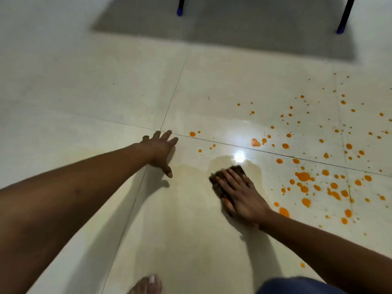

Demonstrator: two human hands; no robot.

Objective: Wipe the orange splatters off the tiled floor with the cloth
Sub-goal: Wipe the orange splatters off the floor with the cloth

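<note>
Head view looks down on a pale tiled floor [89, 98]. The right hand [239, 195] lies flat, fingers stretched out and pressed on top of a dark brown cloth [235, 171], pinning it to the tile at the edge of a wet smear [191, 168]. Orange splatters [305, 177] dot the tiles just right of the cloth and spread away toward the right edge. The left hand [159, 150] is planted on the floor with fingers spread, holding nothing, near a grout crossing. A bare foot [146, 284] shows at the bottom edge, and two dark chair legs [343, 18] with blue tips stand at the top.
</note>
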